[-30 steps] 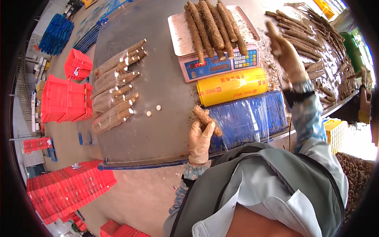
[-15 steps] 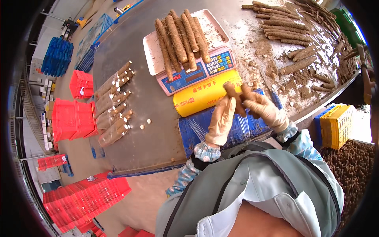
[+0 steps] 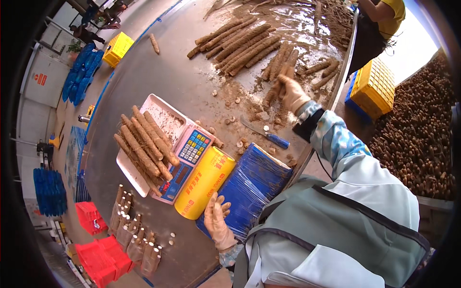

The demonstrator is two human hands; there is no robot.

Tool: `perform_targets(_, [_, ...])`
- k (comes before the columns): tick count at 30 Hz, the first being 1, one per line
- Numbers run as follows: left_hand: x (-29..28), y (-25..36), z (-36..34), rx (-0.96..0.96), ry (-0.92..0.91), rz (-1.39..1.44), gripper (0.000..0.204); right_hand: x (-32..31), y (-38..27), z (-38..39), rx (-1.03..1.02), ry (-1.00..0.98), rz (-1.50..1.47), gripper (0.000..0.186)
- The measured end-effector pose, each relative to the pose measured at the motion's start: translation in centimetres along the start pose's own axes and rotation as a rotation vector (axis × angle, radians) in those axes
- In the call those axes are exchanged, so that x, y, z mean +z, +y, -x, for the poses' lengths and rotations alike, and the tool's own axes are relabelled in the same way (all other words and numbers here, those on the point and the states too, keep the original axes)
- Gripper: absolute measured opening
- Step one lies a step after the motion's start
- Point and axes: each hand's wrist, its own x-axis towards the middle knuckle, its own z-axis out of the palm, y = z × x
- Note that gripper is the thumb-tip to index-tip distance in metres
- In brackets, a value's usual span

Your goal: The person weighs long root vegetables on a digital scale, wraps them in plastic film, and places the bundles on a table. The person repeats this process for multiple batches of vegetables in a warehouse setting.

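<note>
Head: your half-open left hand (image 3: 219, 223) looks empty; your right hand (image 3: 294, 96), closure unclear, seemingly picks roots (image 3: 277, 62) near the tabletop (image 3: 139, 72)'s right edge, needing firm grip.

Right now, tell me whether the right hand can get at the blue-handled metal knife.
Probably yes: the beige-gloved right hand is nearby, at the brown roots, and nothing covers the knife's blue handle.

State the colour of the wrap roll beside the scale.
The wrap roll is yellow with red print, best seen in the head view.
</note>
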Motion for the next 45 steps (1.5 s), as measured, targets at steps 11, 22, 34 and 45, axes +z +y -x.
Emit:
perform_targets(11, [-0.5,1.9,-1.7,0.025,0.093,0.008,0.045,2.1,-2.8,-12.3,-0.142,0.005,0.601,0.008])
perform_targets(22, [-1.3,1.0,-1.8,-0.017,0.117,-0.050,0.048,2.1,-0.8,-5.8,-0.402,0.094,0.267,0.010])
perform_targets(34, [-0.5,2.0,-2.3,0.045,0.083,-0.072,0.048,-16.2,-5.8,-4.0,-0.279,0.587,0.340,0.006])
perform_targets(45, [-2.6,0.7,-1.9,0.065,0.119,-0.046,0.046,-8.0,-7.7,-2.6,-0.834,0.486,1.332,0.054])
